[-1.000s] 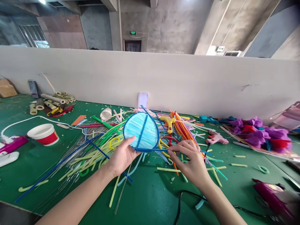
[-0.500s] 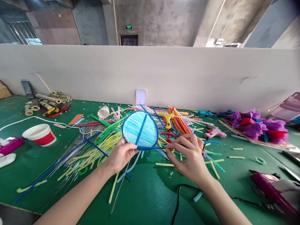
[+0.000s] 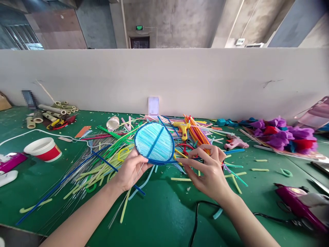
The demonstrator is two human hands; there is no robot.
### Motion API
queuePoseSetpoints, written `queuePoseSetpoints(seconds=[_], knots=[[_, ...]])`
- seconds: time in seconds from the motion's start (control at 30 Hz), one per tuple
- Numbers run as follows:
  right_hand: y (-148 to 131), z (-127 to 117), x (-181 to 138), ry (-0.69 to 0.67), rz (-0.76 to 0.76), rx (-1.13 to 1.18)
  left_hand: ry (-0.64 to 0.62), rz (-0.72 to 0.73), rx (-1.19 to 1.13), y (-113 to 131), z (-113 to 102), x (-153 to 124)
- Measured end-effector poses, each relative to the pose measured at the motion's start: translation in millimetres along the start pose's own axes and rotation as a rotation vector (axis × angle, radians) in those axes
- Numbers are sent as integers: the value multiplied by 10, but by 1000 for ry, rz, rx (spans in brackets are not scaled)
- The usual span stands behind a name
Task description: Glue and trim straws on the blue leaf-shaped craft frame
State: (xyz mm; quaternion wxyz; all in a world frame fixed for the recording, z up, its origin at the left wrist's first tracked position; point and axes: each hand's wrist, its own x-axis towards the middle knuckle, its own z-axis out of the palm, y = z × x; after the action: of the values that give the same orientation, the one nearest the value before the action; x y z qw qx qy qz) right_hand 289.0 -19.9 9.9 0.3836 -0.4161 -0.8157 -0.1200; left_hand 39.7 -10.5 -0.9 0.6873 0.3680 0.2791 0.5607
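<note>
A rounded light-blue disc point(image 3: 164, 144) with a dark-blue pipe-cleaner rim and a dark-blue strip across its face is held up over the table. My left hand point(image 3: 131, 169) grips its lower left edge between thumb and fingers. Thin metal wires point(image 3: 120, 207) hang down below that hand. From the rim's lower right, a dark-blue pipe cleaner point(image 3: 174, 162) runs to my right hand point(image 3: 208, 171), whose thumb and fingers pinch it. Another dark-blue length sticks up behind the disc's top.
Loose pipe cleaners point(image 3: 105, 168) and wires spread behind and left of my hands. A yellow glue gun point(image 3: 183, 129) and orange pipe cleaners point(image 3: 196, 133) lie beyond. A paper cup point(image 3: 48, 156) stands left; purple-red felt-like pieces point(image 3: 280, 137) and a magenta tool point(image 3: 299, 204) are right.
My right hand's fingertips have come slightly closer to the disc along the pipe cleaner. The disc has turned a little, and the hanging wires have swung left.
</note>
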Motion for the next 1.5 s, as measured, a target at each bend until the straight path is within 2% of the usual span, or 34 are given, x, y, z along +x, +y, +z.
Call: queuePoseSetpoints(seconds=[0.3,0.47,0.63,0.77,0.87,1.0,1.33,1.5], knots=[[28,-9,1,10,-38,-17,-9,-78,32,-14,-10,-19],[24,-27,9,-19,-42,-24,-93,-103,-30,29,28,-39],[16,-40,14,-27,-60,-20,-175,-193,-152,63,22,-31],[-8,-43,12,-22,-79,2,-113,-225,-229,48,-29,-3],[-39,-33,13,-6,-99,39,-76,-190,-182,18,-58,10],[-74,-5,5,21,-119,70,-109,-162,-32,-30,-99,-3],[-110,30,-22,7,-135,98,-300,-160,77,-30,-122,-29],[-127,44,-25,-11,-142,118,-346,-172,93,-8,-102,-26]])
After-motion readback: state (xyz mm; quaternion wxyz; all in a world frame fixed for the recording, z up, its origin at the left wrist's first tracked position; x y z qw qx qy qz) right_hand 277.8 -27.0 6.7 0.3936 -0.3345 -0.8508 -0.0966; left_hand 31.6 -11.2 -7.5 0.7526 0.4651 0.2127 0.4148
